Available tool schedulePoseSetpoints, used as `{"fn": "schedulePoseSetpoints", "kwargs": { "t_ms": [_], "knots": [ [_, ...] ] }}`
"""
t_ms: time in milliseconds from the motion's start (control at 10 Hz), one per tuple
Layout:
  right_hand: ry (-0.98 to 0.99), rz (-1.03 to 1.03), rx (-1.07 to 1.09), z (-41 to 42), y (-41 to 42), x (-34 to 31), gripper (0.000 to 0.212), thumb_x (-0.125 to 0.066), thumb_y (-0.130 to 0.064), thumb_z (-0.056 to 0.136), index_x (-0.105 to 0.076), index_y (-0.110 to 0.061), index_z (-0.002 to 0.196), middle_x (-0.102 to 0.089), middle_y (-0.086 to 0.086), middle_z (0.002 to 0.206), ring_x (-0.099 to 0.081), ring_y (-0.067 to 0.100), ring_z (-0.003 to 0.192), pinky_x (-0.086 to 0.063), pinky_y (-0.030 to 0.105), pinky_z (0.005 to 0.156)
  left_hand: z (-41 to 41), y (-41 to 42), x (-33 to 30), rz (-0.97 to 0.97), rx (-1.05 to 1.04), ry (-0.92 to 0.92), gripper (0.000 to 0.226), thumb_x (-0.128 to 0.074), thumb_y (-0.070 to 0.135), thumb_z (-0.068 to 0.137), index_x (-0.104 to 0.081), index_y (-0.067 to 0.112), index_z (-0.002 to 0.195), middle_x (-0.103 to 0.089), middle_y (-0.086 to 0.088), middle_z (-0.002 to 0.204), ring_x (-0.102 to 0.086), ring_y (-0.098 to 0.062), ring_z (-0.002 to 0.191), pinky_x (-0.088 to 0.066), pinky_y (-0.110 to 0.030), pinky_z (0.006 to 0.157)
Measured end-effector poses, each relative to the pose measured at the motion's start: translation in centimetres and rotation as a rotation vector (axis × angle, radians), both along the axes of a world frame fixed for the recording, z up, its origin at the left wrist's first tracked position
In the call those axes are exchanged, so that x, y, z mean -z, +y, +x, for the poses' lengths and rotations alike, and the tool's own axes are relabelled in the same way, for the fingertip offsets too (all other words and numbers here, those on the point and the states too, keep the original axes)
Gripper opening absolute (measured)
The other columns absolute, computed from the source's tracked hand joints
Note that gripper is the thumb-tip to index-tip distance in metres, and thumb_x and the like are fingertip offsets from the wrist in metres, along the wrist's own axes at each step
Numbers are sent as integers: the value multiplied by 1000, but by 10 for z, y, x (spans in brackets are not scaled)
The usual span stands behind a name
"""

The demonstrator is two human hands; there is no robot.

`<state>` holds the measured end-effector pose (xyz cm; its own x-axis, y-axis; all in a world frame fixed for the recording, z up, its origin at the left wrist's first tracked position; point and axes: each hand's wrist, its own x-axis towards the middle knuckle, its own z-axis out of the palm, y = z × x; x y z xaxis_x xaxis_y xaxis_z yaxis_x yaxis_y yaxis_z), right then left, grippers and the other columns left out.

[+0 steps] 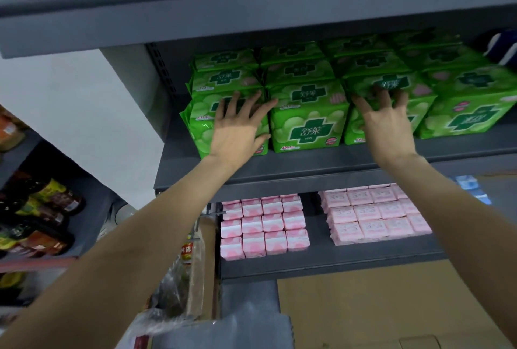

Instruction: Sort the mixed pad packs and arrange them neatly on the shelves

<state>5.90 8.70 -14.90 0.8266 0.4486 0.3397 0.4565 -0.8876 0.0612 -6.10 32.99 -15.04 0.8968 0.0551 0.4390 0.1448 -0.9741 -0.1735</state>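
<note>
The green pad packs (307,119) sit on the middle shelf (321,164), under both hands. The left hand (237,127) is laid flat, fingers spread, on the end pack. The right hand (387,122) has fingers curled over a top pack's edge. The fronts should be pushed back gently until one even line is made. Pink packs (265,225) are stacked below the hands. Bottles (42,209) are kept far left.
</note>
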Motion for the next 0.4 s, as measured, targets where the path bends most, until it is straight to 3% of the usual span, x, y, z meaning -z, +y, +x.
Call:
{"fn": "schedulePoseSetpoints", "kwargs": {
  "t_ms": [100,200,300,400],
  "knots": [
    [15,88,-31,-4,-2,5,81,-55,21,71,-39,-14,142,-38,31,139,-32,55,122,-44,56,81,-1,0,1,-17,-7,32,77,-81,41,67,-50,27,136,-55,-10,136,-51,-43,122,-40,-59,100],
    [-12,95,-78,-14,-11,3,76,-67,11,71,-41,-13,138,-39,28,139,-32,50,128,-42,58,92,-5,-5,-10,-128,-19,99,73,-70,42,79,-39,30,144,-40,-9,149,-34,-40,137,-25,-55,111],
    [-125,83,-107,-30,-26,-2,51,-73,3,67,-59,-5,116,-51,27,127,-41,48,123,-38,65,94,-21,-16,-23,-263,19,105,70,-63,36,83,-34,28,146,-33,-9,152,-28,-30,140,-22,-45,115],
    [-240,173,-152,-42,-33,-18,27,-71,-2,71,-70,-6,98,-61,20,116,-51,44,114,-42,58,91,-36,-30,-33,-383,62,-36,57,-62,28,84,-47,22,139,-51,-7,137,-46,-29,124,-38,-39,99]
  ]
}}
